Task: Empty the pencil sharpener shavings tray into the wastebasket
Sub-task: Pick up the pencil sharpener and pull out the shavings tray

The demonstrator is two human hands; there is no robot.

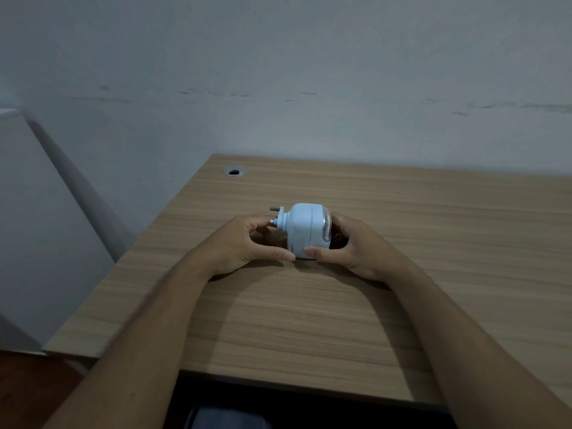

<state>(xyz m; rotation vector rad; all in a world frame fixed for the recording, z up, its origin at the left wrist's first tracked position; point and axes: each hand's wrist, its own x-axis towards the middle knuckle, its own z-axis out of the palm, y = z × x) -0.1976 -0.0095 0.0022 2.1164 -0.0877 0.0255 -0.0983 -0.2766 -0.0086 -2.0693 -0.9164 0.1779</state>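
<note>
A pale blue pencil sharpener [301, 226] stands on the wooden desk [433, 243], its grey crank end pointing left and a clear part at its right end. My left hand [244, 243] curls around its left side, thumb touching the lower front of the body. My right hand [349, 246] wraps the right end, thumb on the front lower edge, fingers behind the clear part. Both hands hold the sharpener. No wastebasket is in view.
A round cable grommet [234, 171] sits near the desk's far left corner. A grey wall rises behind the desk. The desk's left edge drops off to a reddish floor [28, 394]. Dark space under the near edge shows my lap.
</note>
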